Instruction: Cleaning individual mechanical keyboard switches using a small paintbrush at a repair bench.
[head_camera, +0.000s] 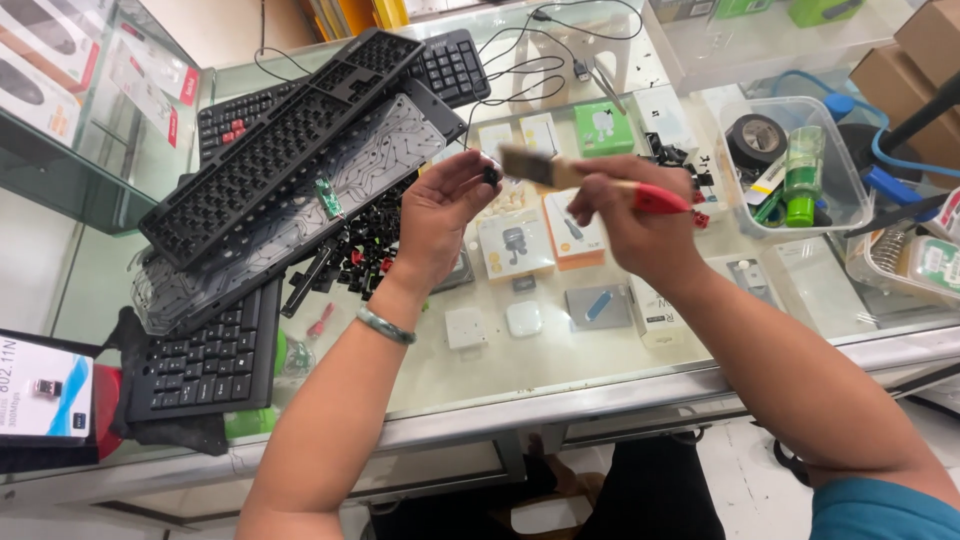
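My left hand (440, 215) pinches a small black keycap (490, 176) between thumb and fingers, raised above the glass counter (500, 370). My right hand (630, 215) grips a paintbrush (560, 173) with a red handle and wooden ferrule; its bristles point left and touch the keycap. A green bangle circles my left wrist. Below and to the left lies a pile of loose black and red keycaps (355, 250). A dismantled keyboard frame (280, 140) rests tilted over a clear membrane sheet (300, 225).
Two more black keyboards lie at the left front (205, 360) and at the back (450, 65). A clear tub (795, 165) with tape and green bottles stands at right. Small boxed gadgets show under the glass. Cables trail at the back; cardboard boxes sit far right.
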